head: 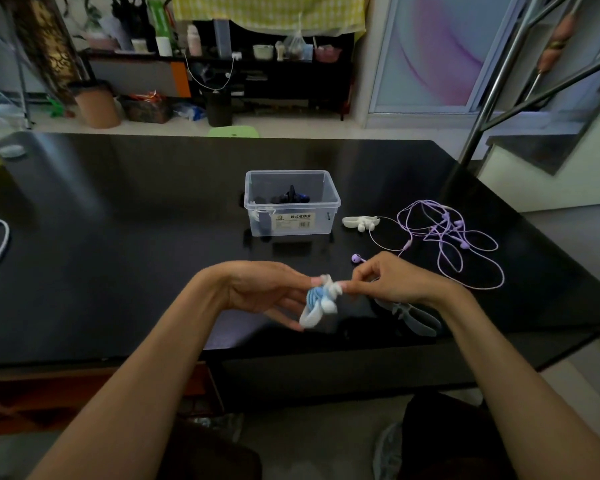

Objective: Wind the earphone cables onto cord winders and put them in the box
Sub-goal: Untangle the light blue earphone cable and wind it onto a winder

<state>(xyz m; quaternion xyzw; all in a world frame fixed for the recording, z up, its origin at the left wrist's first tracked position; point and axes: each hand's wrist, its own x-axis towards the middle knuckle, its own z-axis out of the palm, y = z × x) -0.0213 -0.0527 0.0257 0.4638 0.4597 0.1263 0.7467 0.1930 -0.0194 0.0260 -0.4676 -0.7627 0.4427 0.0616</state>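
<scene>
Black table (153,220) fills the view. One clear box (291,202) sits at 12 o'clock from my hands, with a dark wound set already inside; I can't count more in there.

At 2 o'clock lies a tangle of purple earphones (447,237); looks like two sets, hard to tell. One white winder (361,222) lies just right of the box, one translucent winder (413,315) under my right wrist at 4 o'clock.

My left hand (267,292) holds a white winder with blue cable (321,301), fingers loosely round it. My right hand (392,278) pinches its top end, fingertips together.

Step, I judge: finishing this wind. Next: tuck the end, then drop it in the box.
</scene>
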